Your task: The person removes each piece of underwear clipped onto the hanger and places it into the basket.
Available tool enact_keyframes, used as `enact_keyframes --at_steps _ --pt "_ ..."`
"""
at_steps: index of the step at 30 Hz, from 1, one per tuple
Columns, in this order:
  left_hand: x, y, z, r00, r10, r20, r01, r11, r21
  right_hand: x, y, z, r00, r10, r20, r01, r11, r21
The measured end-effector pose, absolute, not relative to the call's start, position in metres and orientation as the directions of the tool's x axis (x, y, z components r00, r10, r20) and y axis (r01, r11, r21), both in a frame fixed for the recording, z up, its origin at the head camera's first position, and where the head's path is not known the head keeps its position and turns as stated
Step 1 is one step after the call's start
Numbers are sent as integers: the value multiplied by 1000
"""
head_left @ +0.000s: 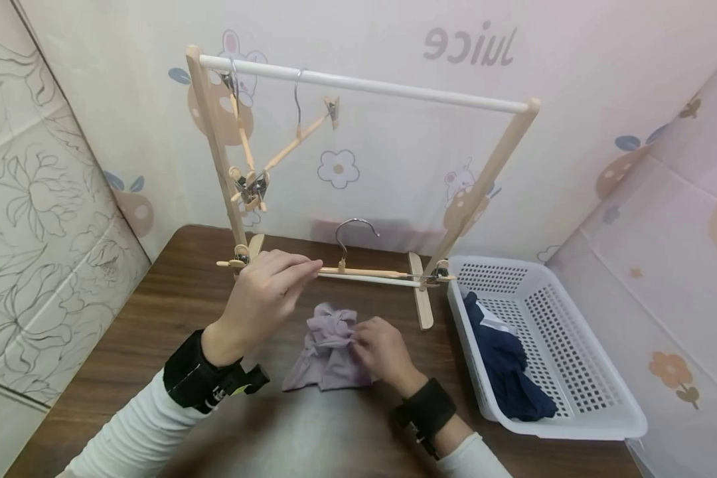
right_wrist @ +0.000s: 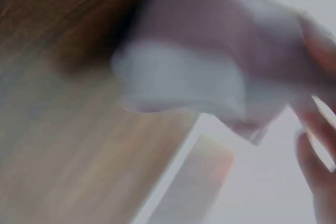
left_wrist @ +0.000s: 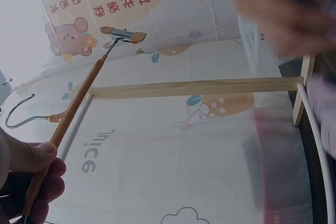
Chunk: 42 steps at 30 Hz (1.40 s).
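Note:
My left hand (head_left: 269,292) grips one end of a wooden clip hanger (head_left: 370,273), thumb and curled fingers round its bar in the left wrist view. The hanger has a metal hook (head_left: 342,240) and a clip (head_left: 439,273) at its far end. On the table in front lies a small lilac cloth garment (head_left: 340,365), bunched at the top and spread at the bottom. My right hand (head_left: 385,352) pinches its right upper edge. The garment (right_wrist: 194,61) is blurred in the right wrist view, with fingers (right_wrist: 317,124) at its right side.
Behind stands a wooden drying rack (head_left: 478,179) with a white top rail (head_left: 364,83). Two more clip hangers (head_left: 295,141) hang at its left. On the right, a white plastic basket (head_left: 597,378) holds dark blue clothing (head_left: 508,365). Patterned walls enclose the brown table (head_left: 149,312).

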<state>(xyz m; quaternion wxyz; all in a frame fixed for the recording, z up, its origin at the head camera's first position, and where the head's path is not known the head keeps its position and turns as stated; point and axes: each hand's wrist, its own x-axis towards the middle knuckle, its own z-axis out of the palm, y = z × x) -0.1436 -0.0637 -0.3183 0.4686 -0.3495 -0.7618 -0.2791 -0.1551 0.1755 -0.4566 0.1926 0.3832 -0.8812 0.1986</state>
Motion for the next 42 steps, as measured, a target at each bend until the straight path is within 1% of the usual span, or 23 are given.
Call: enact_keyframes --at_steps 1,2,3,4,5,6,7,8,9,11,12,13,14,16,17,18,23,26,34,36,40,42 --pt "-144 -64 -318 -322 269 908 793 601 103 -151 175 -451 -551 -676 490 -812 570 -127" --pt "-144 -65 -318 -325 268 907 791 602 105 -147 174 -446 -481 -753 449 -862 499 -87" --pt "-144 -65 -318 -330 266 906 789 605 110 -144 173 -443 -420 -825 378 -903 420 -87" --pt "-144 -65 -318 -334 266 904 787 606 113 -141 174 -440 -376 -880 290 -927 354 -126" --pt "-145 -66 -319 -339 267 902 785 608 115 -139 174 -439 -363 -910 199 -922 321 -216" --pt "-145 -66 -319 -342 267 901 784 610 117 -137 175 -439 -382 -917 114 -890 332 -314" --pt "-144 -66 -320 -346 269 899 783 610 119 -137 177 -440 -422 -905 46 -835 369 -408" --pt "-145 -66 -321 -348 271 897 783 611 119 -137 178 -441 -482 -876 -7 -758 422 -498" --pt "-145 -66 -321 -350 272 896 784 609 120 -139 180 -443 -556 -830 -45 -664 477 -576" --pt "-145 -66 -323 -353 278 893 785 608 121 -143 183 -448 -720 -690 -82 -446 549 -707" --pt "-145 -66 -323 -354 281 892 786 606 121 -145 184 -450 -793 -600 -100 -331 563 -757" --pt "-145 -66 -323 -358 284 890 786 606 123 -148 185 -453 -852 -512 -108 -231 553 -800" --pt "-145 -66 -323 -358 286 889 787 605 122 -151 185 -455 -894 -433 -111 -157 537 -829" --pt "-146 -66 -323 -362 288 887 786 606 124 -155 185 -459 -941 -314 -123 -56 505 -861" --pt "-146 -66 -324 -362 288 887 786 606 124 -156 184 -461 -952 -275 -136 -23 505 -863" --pt "-145 -66 -324 -364 289 885 784 608 125 -157 184 -462 -957 -254 -138 -16 522 -853" --pt "-146 -66 -327 -370 286 884 781 612 129 -162 182 -468 -971 -194 -137 -29 668 -744" --pt "-146 -66 -327 -373 282 884 779 613 133 -164 183 -469 -977 -171 -131 -28 703 -710" --pt "-145 -67 -325 -374 272 886 776 615 139 -165 184 -477 -986 -162 -44 -72 643 -763" --pt "-144 -67 -325 -376 271 886 775 616 140 -168 185 -480 -985 -160 -60 -56 634 -771" --pt "-144 -66 -325 -373 266 889 775 615 141 -175 188 -484 -975 -148 -166 42 609 -792" --pt "-144 -66 -325 -368 267 891 777 614 137 -178 190 -486 -970 -136 -199 78 603 -794"
